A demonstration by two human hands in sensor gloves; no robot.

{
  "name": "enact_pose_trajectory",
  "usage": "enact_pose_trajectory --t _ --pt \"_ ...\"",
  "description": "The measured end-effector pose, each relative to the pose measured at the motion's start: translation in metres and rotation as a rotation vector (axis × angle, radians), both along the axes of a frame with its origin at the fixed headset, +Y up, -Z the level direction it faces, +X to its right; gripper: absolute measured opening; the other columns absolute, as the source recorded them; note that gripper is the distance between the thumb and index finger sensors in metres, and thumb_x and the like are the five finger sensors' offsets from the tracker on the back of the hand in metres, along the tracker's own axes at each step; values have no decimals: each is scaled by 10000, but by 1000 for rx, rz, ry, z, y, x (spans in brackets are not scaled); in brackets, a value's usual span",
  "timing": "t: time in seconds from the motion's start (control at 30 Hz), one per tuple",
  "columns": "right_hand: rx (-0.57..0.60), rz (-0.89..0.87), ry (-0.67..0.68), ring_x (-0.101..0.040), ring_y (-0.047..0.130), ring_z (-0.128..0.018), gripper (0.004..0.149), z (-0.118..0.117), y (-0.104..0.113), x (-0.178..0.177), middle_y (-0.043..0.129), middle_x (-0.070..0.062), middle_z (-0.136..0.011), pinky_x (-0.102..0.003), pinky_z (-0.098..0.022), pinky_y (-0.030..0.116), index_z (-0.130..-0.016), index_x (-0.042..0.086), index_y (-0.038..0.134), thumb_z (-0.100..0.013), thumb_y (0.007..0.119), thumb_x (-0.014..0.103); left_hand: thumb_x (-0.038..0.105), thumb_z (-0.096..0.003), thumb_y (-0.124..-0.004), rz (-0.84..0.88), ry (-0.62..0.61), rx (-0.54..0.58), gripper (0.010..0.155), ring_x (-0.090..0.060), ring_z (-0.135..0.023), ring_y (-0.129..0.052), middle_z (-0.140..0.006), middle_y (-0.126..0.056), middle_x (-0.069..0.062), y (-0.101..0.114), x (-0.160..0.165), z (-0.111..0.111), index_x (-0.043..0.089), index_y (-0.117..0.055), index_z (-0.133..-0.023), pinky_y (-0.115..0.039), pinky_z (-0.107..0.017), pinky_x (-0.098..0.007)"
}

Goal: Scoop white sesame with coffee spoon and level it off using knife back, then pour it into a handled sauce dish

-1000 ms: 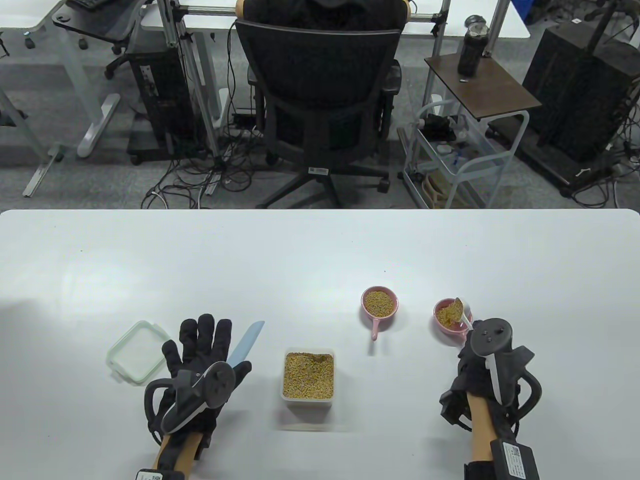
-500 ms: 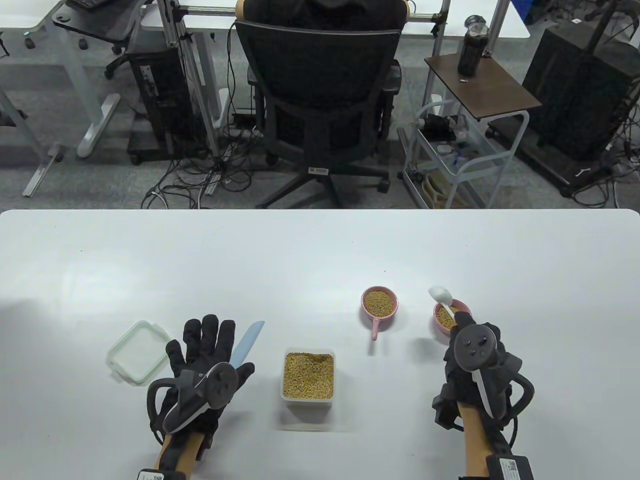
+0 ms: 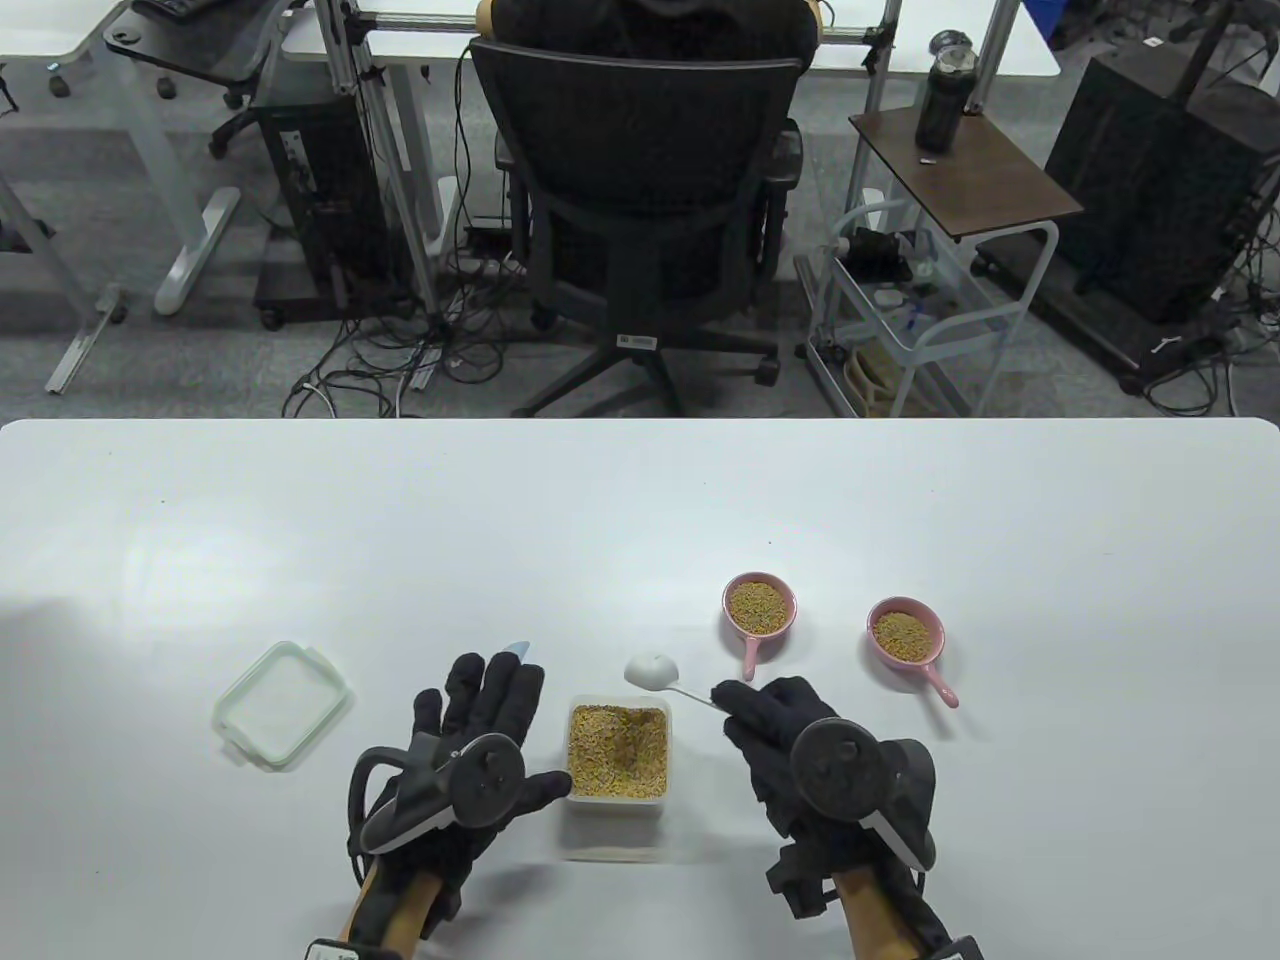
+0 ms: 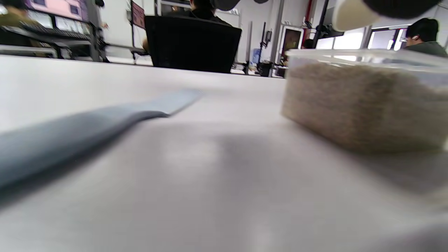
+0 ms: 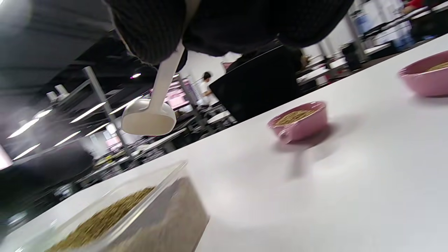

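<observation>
The clear sesame tub [image 3: 617, 750] stands between my hands, also seen as the sesame tub [image 5: 122, 213] up close. My right hand [image 3: 745, 705] pinches the handle of the white coffee spoon [image 3: 652, 670]. Its bowl is empty and hovers over the tub's far right corner; the spoon [image 5: 150, 119] hangs from my fingers [image 5: 150, 28]. My left hand [image 3: 480, 700] lies with straight fingers over the pale blue knife [image 3: 517, 650], only its tip showing. The knife [image 4: 87, 129] lies flat on the table beside the tub [image 4: 364, 101]. Two pink handled dishes [image 3: 760, 607] [image 3: 905, 635] hold sesame.
The tub's lid [image 3: 280, 703] lies on the table to the left of my left hand. In the right wrist view the nearer pink dish [image 5: 301, 120] sits beyond the tub and the other dish [image 5: 427, 77] at the right edge. An office chair [image 3: 640, 200] stands past the table's far edge.
My right hand has swung left from the right-hand dish to the tub, with the spoon now emptied. My left hand has slid right, over the knife blade and closer to the tub.
</observation>
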State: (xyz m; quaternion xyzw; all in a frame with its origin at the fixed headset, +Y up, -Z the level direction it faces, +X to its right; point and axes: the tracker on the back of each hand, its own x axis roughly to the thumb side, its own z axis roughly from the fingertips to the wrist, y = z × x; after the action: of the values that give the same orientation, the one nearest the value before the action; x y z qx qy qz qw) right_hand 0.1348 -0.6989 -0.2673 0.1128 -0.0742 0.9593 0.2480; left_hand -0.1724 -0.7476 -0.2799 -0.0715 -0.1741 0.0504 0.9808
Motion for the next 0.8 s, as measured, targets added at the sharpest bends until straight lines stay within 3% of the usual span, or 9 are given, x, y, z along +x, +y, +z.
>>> enact_pose_trajectory --t 0.1,0.27,0.6,0.8 --pt "9 71 106 -169 907 -493 373 0 0 -13 876 -57 -831 -477 -527 772 -932 328 881 -562 835 343 752 -406 -609 27 -66 -77 1043 -418 -1182 -228 -1318 -270 -71 0 11 -8 256 -193 -1223 -365 -801 -674" --pt "46 173 163 -168 910 -493 372 2 -3 -35 879 -53 -831 -477 -527 774 -927 334 884 -559 838 345 759 -377 -644 -5 -84 -173 1078 -410 -1191 -245 -1319 -302 -68 -4 16 -15 247 -220 -1226 -379 -807 -673" --pt "77 334 169 -172 909 -501 373 6 -10 -47 876 -51 -836 -481 -534 770 -929 341 878 -559 837 344 756 -367 -645 -75 -71 -153 1054 -402 -1194 -304 -1313 -362 -52 -5 18 -19 262 -277 -1222 -438 -806 -663" --pt "36 440 172 -175 913 -492 372 8 -9 -46 886 -47 -823 -485 -530 772 -932 327 878 -564 827 344 767 -359 -635 -85 -74 -138 1056 -401 -1193 -307 -1313 -368 -47 -6 18 -19 267 -284 -1221 -453 -802 -664"
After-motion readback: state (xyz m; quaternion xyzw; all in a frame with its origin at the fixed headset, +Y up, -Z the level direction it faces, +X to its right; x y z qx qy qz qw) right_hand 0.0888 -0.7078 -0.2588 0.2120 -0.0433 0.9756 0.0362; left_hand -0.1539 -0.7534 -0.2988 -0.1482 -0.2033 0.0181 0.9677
